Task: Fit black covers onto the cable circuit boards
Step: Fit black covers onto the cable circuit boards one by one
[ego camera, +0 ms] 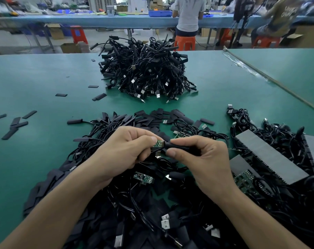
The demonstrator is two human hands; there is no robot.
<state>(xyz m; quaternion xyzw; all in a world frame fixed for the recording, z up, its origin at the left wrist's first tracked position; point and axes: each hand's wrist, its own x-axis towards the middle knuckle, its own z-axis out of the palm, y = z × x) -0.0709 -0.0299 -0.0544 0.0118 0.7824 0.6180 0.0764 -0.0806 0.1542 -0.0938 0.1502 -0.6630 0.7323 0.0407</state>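
1. Green circuit board [157, 143] shows only as a short strip between the two hands; the left hand [123, 151] pinches it between thumb and forefinger, and the rest of the board lies behind those fingers.
2. Closed around a black cover [177, 146], the right hand [203, 159] grips it with thumb and fingertips. The cover's open end meets the board's edge; how far the board has entered cannot be told.
3. The cable from this board drops behind the left palm and is lost in the tangle below.
4. Beneath the wrists, loose cables and flat covers [127, 209] blanket the desk [35, 83], running off the bottom edge. Another bare board [143, 177] lies among them.
5. At right, grey strips [269, 155] rest on more cables, cut off by the frame edge.
6. Further back, a heap of cables [145, 71] stands alone on the desk, its inner part too dense to sort out.
7. Scattered covers [17, 124] lie at left, well apart from the hands.
8. Beyond the desk, seated people are blurred.
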